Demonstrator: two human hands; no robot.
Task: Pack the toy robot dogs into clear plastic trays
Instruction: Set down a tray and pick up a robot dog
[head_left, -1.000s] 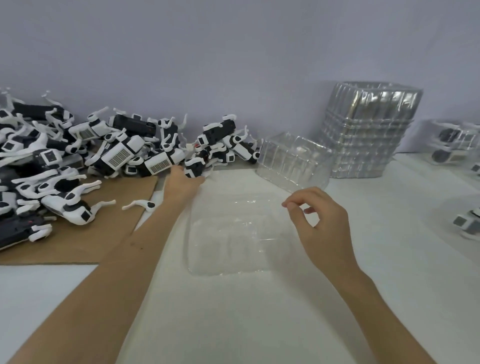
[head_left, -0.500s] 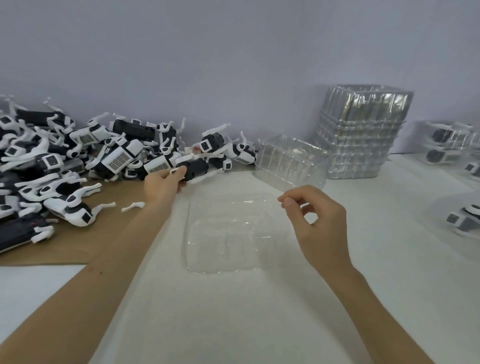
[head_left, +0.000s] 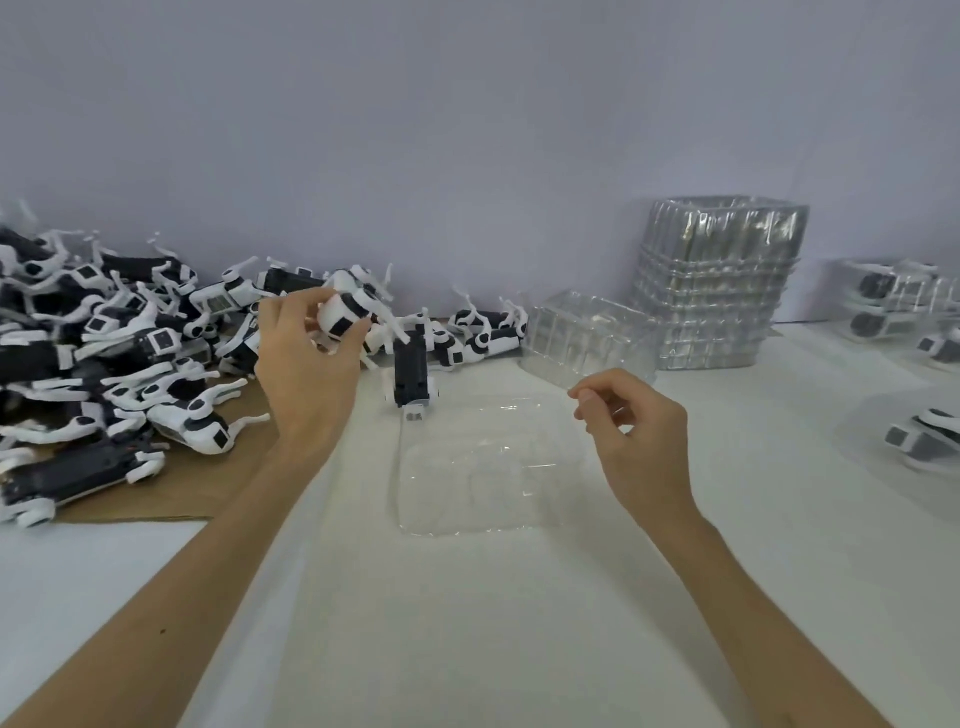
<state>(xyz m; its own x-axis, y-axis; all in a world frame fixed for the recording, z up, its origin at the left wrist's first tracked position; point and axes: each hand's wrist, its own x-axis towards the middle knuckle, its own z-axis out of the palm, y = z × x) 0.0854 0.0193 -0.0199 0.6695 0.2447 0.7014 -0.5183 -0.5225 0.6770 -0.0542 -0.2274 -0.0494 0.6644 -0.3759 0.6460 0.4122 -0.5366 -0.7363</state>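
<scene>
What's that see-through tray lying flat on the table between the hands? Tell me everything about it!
The flat tray is thin, clear, shiny plastic with shallow moulded pockets and rounded corners. It lies flat on the white table, empty. The right hand hovers at its far right corner, fingers pinched; whether it touches the tray is unclear.

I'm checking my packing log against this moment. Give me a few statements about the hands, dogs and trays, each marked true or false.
1. The left hand grips a toy robot dog. True.
2. The flat clear tray already holds a dog. False: it is empty.
3. The stack of clear trays stands right of the flat tray. True.
4. The pile of dogs lies right of the tray. False: it lies left, on brown cardboard.
</scene>
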